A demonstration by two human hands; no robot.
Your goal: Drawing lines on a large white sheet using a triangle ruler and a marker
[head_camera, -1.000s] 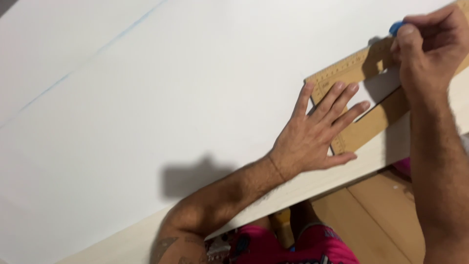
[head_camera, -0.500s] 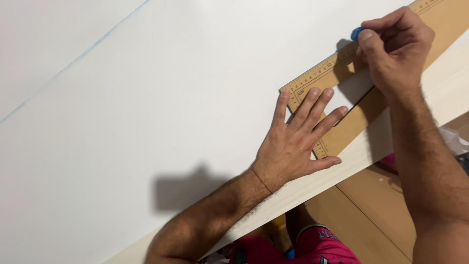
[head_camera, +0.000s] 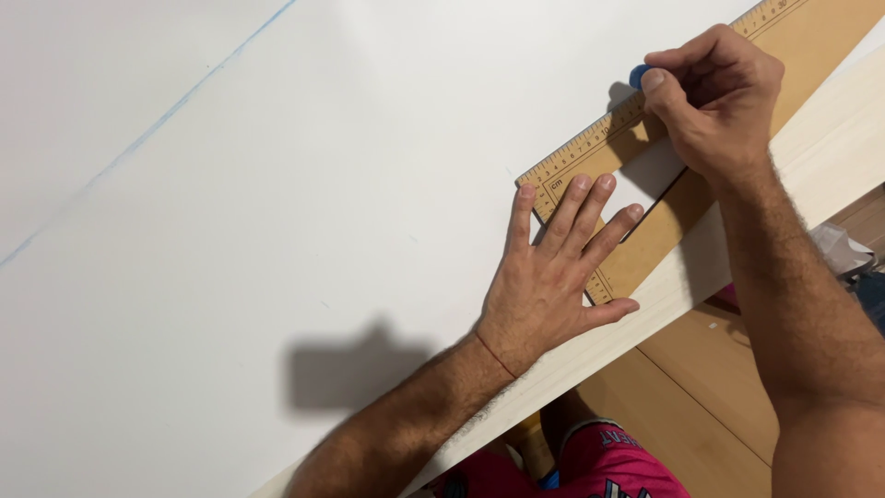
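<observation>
Hands: left (head_camera: 553,277) flat on wooden ruler (head_camera: 636,207), right (head_camera: 714,97) pinching blue chalk (head_camera: 638,76).

Faint blue line (head_camera: 147,134) runs diagonal across upper left of white sheet. Dark shadow (head_camera: 355,373) lies on sheet near lower edge. Wooden floor (head_camera: 701,406) visible below bench edge. Pink shorts (head_camera: 608,466) at bottom. Crumpled white paper (head_camera: 839,247) at right edge, near floor.

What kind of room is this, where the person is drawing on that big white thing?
Probably a workshop or craft room. A large white sheet lies over a pale wooden worktable, a tan wooden square ruler rests on it, and the right hand holds a small blue marker.
</observation>
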